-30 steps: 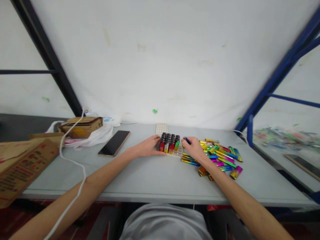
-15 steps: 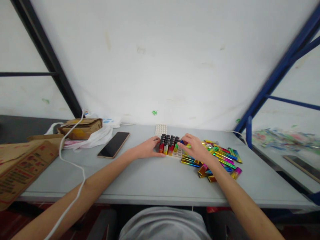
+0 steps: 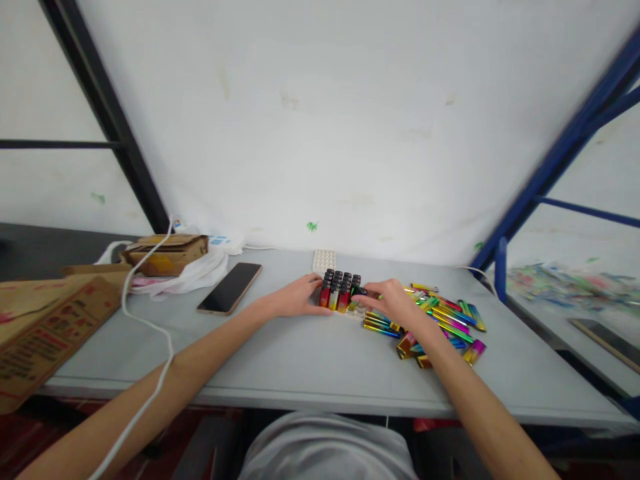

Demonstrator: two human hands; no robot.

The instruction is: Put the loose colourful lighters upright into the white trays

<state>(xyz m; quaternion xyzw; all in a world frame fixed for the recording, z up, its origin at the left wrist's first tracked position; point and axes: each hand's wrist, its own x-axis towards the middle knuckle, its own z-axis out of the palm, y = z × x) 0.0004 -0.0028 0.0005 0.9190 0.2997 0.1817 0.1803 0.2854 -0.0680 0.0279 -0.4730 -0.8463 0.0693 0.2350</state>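
Several black-topped, shiny red-and-yellow tubes (image 3: 344,297) stand upright in close rows in a white holder (image 3: 357,313). My left hand (image 3: 299,295) is curved round the left side of these rows, thumb at the front and fingers behind. At their right side, my right hand (image 3: 387,297) pinches a small dark-topped tube (image 3: 359,291) over the holder; its lower part is hard to make out. A loose pile of shiny multicoloured tubes (image 3: 450,320) lies beside and partly behind my right hand and forearm.
A white knobbly tray (image 3: 325,260) lies at the wall. To the left are a phone (image 3: 231,288), a white plastic bag (image 3: 193,275), an open cardboard box (image 3: 167,255) and a larger carton (image 3: 60,327). A white cable (image 3: 167,340) hangs across my left forearm.
My right hand has shifted slightly down and right beside the rows. A dark top shows at its fingertips where a blue end showed before. My left hand keeps its place at the rows.
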